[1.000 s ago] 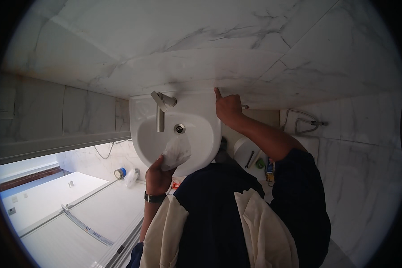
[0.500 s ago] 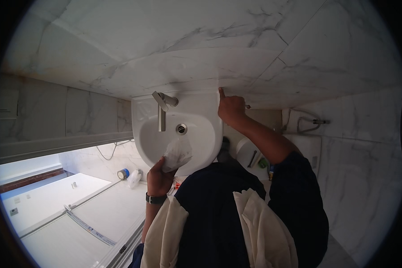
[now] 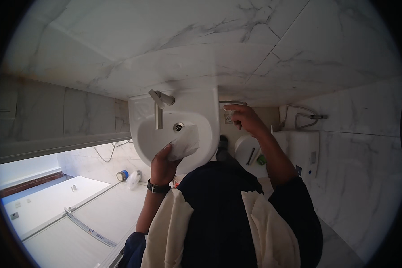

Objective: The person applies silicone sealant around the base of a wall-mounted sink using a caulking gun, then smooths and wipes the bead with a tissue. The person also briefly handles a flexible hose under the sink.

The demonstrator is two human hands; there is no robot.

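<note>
My left hand [image 3: 164, 166] is closed on a crumpled, translucent white plastic bag [image 3: 186, 142], held above the front of the white washbasin [image 3: 213, 134]. The bag hangs over the bowl close to the drain [image 3: 178, 127]. To the right of the basin, my right hand [image 3: 245, 119] is in the air, index finger stretched to the left and the other fingers curled. It appears to hold nothing; a small pale patch shows by its fingertip. A metal single-lever tap [image 3: 159, 114] stands at the back left of the basin.
Marbled tile wall [image 3: 174, 62] rises behind the basin. At right are a white toilet [image 3: 306, 152] with a wrench [image 3: 251, 156] on its lid, and a hose [image 3: 306, 118] on the wall. A floor drain [image 3: 229, 119] lies below my right hand. A tin [image 3: 122, 175] sits at lower left.
My right hand has left the basin's back right corner and moved right and slightly down. The left hand has shifted a little right with the bag, which now covers part of the drain.
</note>
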